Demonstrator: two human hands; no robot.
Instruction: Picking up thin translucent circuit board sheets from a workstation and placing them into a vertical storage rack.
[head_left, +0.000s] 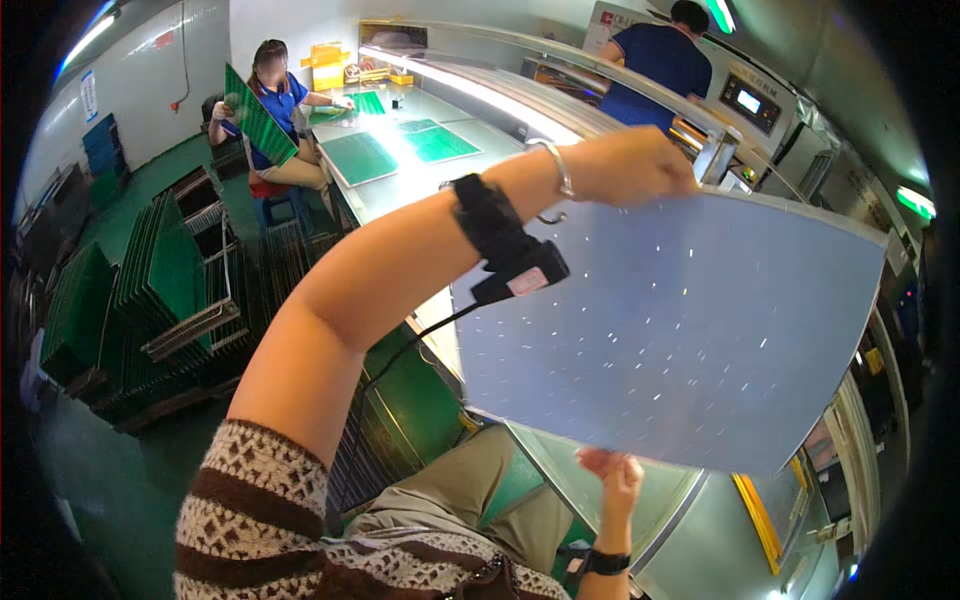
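Observation:
A large, thin blue-grey panel [670,330] is held up tilted in front of me, with scattered small bright specks across it. My left hand [635,172], slightly blurred, is closed on its far top edge; that arm reaches across from the lower left and wears a bracelet and a black strapped device [515,250] with a cable. At the panel's near lower edge, my right hand [612,472] pinches the rim, with a dark watch [607,563] on the wrist. The panel hides much of the bench behind it.
A seated person [283,110] in blue holds a green panel [260,120] at the lit table [470,115], where green boards [360,158] lie. Another person [655,65] stands by a machine [750,105]. Racks of green panels [165,265] stand left. A yellow-edged frame [757,520] lies lower right.

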